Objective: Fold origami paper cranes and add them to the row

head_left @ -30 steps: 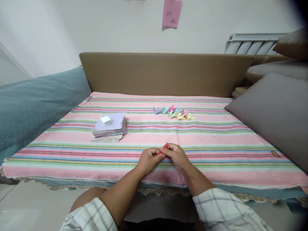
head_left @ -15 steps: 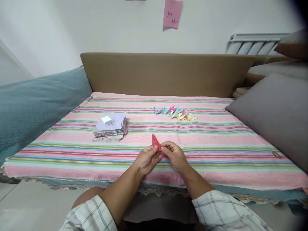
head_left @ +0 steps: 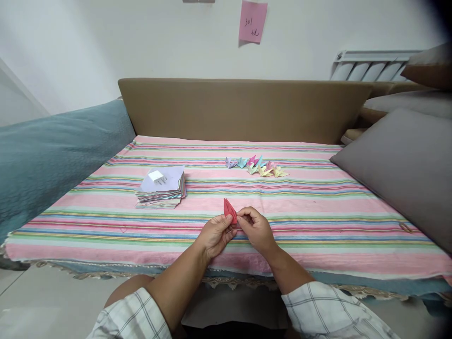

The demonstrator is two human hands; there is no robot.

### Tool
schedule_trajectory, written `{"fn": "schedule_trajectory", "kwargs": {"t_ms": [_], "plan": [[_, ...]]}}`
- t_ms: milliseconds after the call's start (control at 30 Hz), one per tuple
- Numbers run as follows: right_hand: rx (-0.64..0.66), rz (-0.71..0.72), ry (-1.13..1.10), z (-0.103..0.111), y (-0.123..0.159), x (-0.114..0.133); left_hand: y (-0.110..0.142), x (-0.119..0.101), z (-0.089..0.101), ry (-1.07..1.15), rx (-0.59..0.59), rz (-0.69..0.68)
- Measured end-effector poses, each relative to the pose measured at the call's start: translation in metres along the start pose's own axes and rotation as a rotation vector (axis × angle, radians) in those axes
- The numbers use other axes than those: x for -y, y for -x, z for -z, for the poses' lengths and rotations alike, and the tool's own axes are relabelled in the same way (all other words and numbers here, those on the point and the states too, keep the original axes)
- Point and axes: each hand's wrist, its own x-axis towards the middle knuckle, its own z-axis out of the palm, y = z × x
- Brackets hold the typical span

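A small red folded paper piece (head_left: 229, 210) stands point-up between my two hands over the striped cloth (head_left: 318, 202). My left hand (head_left: 213, 234) pinches its lower left side with fingers closed. My right hand (head_left: 257, 229) pinches the lower right side, fingers curled. Both hands rest near the front edge of the cloth. A stack of coloured paper sheets (head_left: 162, 189) lies to the left and farther back, with a small white charger (head_left: 156, 177) on top. A row of several finished folded paper pieces (head_left: 256, 165) in pastel colours lies farther back, right of centre.
A blue-green blanket (head_left: 52, 150) rises at the left. A grey cushion (head_left: 402, 165) lies at the right. A brown padded backboard (head_left: 243, 110) closes the far side. A pink note (head_left: 252, 21) hangs on the wall.
The red paper was pressed low and mostly hidden between my fingers a second ago. It now stands upright with its point showing, and both hands have lifted slightly.
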Motion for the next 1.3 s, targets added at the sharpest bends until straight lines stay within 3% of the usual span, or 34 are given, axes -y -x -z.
{"fn": "schedule_trajectory", "kwargs": {"t_ms": [133, 300, 433, 567, 867, 1033, 1300], "plan": [[-0.013, 0.112, 0.122, -0.001, 0.001, 0.004, -0.001, 0.003, 0.000, -0.035, -0.047, -0.073], [0.026, 0.121, 0.162, 0.000, 0.003, 0.004, 0.000, 0.005, -0.004, -0.117, -0.138, -0.190], [0.023, 0.031, 0.095, -0.001, 0.003, 0.001, 0.001, 0.006, -0.007, -0.139, -0.159, -0.242], [0.056, -0.134, -0.076, -0.001, 0.001, -0.004, 0.002, 0.006, -0.007, -0.133, -0.154, -0.203], [0.054, -0.189, -0.142, 0.000, -0.002, -0.004, 0.003, 0.005, -0.006, -0.220, -0.079, -0.204], [0.025, -0.254, -0.275, 0.003, -0.005, -0.009, 0.006, 0.001, -0.005, -0.301, 0.050, -0.179], [0.118, -0.342, -0.471, 0.008, -0.006, -0.005, 0.007, -0.006, -0.003, -0.454, 0.192, -0.234]]}}
